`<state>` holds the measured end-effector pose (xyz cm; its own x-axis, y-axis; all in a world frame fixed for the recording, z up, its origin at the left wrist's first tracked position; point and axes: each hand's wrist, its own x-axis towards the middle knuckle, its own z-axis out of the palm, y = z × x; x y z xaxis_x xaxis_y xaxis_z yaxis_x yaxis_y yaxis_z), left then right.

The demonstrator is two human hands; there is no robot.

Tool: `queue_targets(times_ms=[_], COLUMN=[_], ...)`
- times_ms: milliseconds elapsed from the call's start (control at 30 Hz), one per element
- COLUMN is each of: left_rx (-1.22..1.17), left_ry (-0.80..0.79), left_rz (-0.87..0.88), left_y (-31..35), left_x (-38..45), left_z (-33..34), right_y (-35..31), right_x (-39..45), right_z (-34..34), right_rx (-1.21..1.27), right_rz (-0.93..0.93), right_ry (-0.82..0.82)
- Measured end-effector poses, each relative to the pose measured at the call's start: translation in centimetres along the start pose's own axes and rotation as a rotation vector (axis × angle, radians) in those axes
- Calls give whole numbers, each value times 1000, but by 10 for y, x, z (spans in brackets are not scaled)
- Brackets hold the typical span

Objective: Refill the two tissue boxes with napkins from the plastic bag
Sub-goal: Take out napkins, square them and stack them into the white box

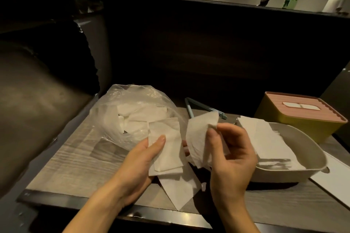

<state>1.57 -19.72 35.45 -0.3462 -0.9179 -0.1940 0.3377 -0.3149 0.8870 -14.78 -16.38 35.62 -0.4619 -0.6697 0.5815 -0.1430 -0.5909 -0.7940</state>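
A clear plastic bag (132,111) full of white napkins lies on the table at the left. My left hand (138,162) holds a small stack of folded napkins (166,147), thumb on top. My right hand (231,155) pinches a single crumpled napkin (198,134) between thumb and fingers, just right of the stack. An open white tissue box (310,159) at the right holds a pile of napkins (265,138). Behind it stands a yellow tissue box with a pink lid (297,115), shut, with white paper showing in its slot.
A loose napkin (180,189) lies on the wooden table (75,161) under my hands. A grey-blue tong-like tool (191,108) lies behind the bag. A dark padded seat (37,100) rises at the left and a dark partition behind. White paper (335,181) lies at the far right.
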Motion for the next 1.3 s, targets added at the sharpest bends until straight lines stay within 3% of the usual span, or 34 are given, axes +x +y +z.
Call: queue_targets(times_ms=[100, 267, 367, 467, 667, 867, 1033, 1167, 1300], left_rx=[46, 147, 49, 7, -102, -25, -99, -197, -245], left_ry=[28, -22, -38, -42, -112, 63, 118, 156, 112], left_rz=[30, 77, 65, 50, -12, 132, 232, 249, 192], left_y=[-2, 0, 0, -1, 2, 0, 11, 13, 13], left_x=[0, -2, -1, -2, -4, -2, -5, -4, -3], left_z=[2, 9, 9, 7, 3, 0, -4, -7, -6], right_y=[1, 5, 7, 9, 9, 6, 1, 0, -4], right_x=[-2, -2, 0, -1, -2, -5, -4, -5, -2], right_z=[1, 12, 11, 10, 8, 6, 7, 4, -2], right_rx=[95, 57, -83, -330, -366, -347, -334, -279, -23], right_rz=[6, 171, 173, 42, 45, 209, 305, 334, 370], right_ry=[-66, -344, -373, -390, -372, -421, -648, -596, -408])
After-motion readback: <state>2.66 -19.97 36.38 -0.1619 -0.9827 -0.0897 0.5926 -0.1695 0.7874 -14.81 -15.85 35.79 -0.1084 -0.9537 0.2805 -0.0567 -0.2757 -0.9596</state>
